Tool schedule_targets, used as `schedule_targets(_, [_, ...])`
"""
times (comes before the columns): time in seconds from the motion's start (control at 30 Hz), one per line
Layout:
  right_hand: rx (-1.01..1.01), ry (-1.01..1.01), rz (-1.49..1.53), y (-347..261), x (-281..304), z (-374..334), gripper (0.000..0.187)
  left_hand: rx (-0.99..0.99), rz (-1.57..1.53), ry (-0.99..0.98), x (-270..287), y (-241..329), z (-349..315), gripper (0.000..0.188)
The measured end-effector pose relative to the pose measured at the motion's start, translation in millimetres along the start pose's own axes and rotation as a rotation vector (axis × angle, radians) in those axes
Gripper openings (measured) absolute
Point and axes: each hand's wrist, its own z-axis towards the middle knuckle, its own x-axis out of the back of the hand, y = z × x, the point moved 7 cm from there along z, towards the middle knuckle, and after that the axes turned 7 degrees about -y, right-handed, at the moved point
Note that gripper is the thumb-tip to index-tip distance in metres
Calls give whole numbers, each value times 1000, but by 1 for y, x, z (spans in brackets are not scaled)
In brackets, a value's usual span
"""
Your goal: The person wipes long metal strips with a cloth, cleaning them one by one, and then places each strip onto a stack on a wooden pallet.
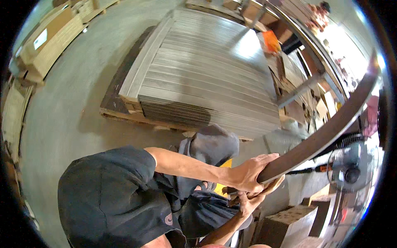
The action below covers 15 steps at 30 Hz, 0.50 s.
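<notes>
A long dark brown board reaches from my hands up to the far right. It looks curved in this view. My left hand grips its near end from the far side, fingers stretched along the board and partly hidden by it. Below, my right hand holds the board's underside, with thumb and fingers around the lower edge. A short dark piece shows just left of my hands; I cannot tell whether it belongs to the board.
A wide stack of grey-brown boards lies on a wooden pallet ahead. Right of it stands a metal frame with an orange bag. A fan and cardboard boxes are at the right; more boxes line the far left.
</notes>
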Motion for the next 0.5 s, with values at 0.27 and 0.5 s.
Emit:
schedule_targets(0.27, [151,255,-283,-51,24,36,72,145,-39,-170,9,9,4,79])
schedule_targets(0.5, [182,346,-223,-74,8,56,64,95,343,-231,-3,13,-28,87])
